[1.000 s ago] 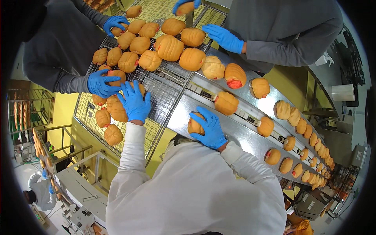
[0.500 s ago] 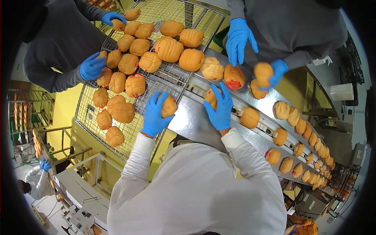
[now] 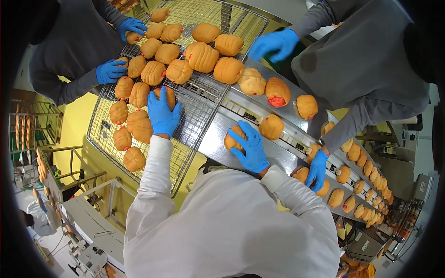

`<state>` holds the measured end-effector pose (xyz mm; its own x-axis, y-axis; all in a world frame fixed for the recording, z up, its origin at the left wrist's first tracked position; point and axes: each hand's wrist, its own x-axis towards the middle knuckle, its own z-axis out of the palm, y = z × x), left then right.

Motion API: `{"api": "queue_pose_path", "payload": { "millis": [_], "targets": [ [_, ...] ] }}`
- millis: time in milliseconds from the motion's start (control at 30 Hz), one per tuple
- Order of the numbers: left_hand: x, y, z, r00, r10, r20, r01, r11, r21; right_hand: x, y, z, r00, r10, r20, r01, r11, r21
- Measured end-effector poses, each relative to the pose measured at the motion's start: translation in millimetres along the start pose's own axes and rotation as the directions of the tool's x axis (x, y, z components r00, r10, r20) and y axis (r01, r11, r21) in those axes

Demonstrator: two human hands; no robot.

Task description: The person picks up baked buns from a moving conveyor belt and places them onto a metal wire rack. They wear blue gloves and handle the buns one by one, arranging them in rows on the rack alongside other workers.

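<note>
Metal wire forms the tray (image 3: 194, 109) toward ten o'clock, loaded with golden buns (image 3: 203, 57), several showing red at their ends. Over it, the left hand (image 3: 163, 115) lays its fingers on one bun (image 3: 170, 97); whether it grips or sits loose, I cannot tell. Just off centre toward four o'clock, the right hand (image 3: 251, 149) clasps another bun (image 3: 233, 139) over a metal ledge (image 3: 214, 139). More buns line the conveyor (image 3: 289, 140) out to four o'clock.

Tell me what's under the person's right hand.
A golden-brown bun shows under the right hand; the hand covers its right part, and its underside is hidden.
</note>
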<state>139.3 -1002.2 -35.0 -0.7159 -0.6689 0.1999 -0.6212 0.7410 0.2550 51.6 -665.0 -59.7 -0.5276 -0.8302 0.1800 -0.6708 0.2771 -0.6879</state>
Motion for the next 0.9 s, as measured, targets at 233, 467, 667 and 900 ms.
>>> {"api": "queue_pose_path", "payload": {
  "millis": [233, 467, 667, 900],
  "targets": [
    [-57.6, 39.9, 4.4, 0.956, 0.281, 0.079, -0.219, 0.87, -0.442, 32.5, 23.8, -10.8, 0.998, 0.051, -0.04, -0.053, 0.996, -0.067],
    [-76.5, 58.7, -18.9, 0.833, 0.521, 0.185, -0.35, 0.756, -0.553, 37.2, -9.5, -13.7, 0.998, -0.004, -0.061, 0.009, 0.997, 0.077],
    [-42.2, -27.9, -42.5, 0.993, -0.104, -0.056, 0.114, 0.967, 0.227, 3.0, -11.6, -3.3, 0.995, -0.022, 0.096, 0.019, 0.999, 0.04],
    [-74.7, -35.7, -39.7, 1.0, 0.019, -0.001, -0.019, 1.0, -0.009, -20.5, -3.3, -39.7, 0.942, -0.034, 0.334, 0.006, 0.996, 0.086]
  ]
}}
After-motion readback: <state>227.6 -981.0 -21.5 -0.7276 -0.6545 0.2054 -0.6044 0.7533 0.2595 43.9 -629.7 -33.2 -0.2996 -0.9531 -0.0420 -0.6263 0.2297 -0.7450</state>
